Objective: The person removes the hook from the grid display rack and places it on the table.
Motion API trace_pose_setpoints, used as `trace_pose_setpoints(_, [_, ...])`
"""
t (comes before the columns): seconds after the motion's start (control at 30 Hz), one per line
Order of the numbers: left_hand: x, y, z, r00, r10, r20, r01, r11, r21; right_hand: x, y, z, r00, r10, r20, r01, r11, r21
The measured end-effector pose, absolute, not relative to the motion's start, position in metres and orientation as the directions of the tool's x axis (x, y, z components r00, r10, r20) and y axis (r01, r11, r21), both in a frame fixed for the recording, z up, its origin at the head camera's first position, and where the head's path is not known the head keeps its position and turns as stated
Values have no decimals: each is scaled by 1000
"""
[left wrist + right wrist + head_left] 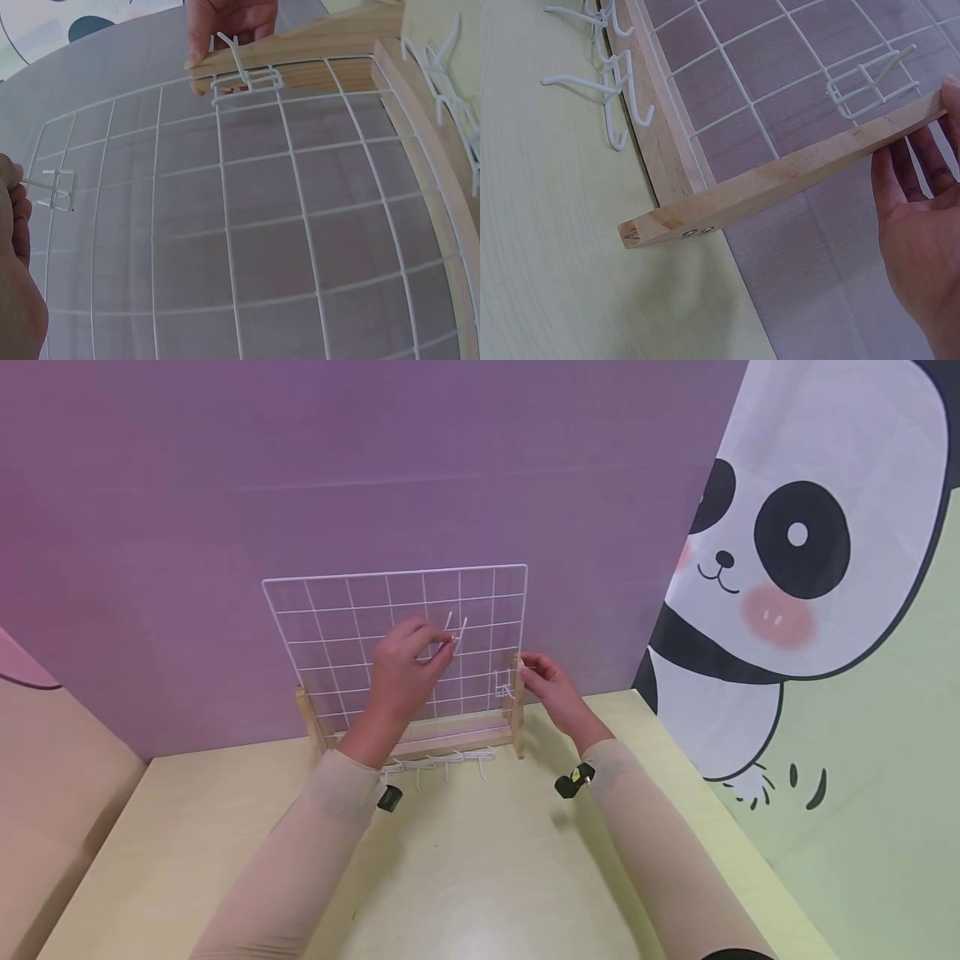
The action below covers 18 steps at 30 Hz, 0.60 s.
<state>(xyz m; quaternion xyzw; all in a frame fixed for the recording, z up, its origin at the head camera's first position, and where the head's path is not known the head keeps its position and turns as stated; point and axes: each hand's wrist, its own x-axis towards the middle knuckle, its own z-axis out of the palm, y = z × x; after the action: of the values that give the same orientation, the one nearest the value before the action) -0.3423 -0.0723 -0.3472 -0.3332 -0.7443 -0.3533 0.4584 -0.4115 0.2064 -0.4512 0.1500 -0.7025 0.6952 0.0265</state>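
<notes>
My left hand pinches a white wire hook by its prong, in front of the upper right part of a white wire grid panel. In the left wrist view this hook's frame overlaps the grid wires. My right hand grips the right wooden post of the stand near its top, thumb on one side and fingers on the other. Another white hook hangs on the grid beside that post, its prong sticking out.
Several more white hooks lie in a row along the front of the stand's wooden base. The stand is on a pale wood-look table, close to a purple wall covering. A panda picture covers the right wall.
</notes>
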Motion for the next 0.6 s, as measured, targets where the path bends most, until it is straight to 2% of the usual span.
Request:
trace_pose_setpoints(0.2, [-337,-84,-354,-368,188,910,815,536,219,-411,207,-451,-949,-177,262,-265,-11,-964])
trace_pose_setpoints(0.6, [-325,-112,-372,-444,215,870,783,565,260,-411,207,-451,-951,-179,252,-254,-12,-967])
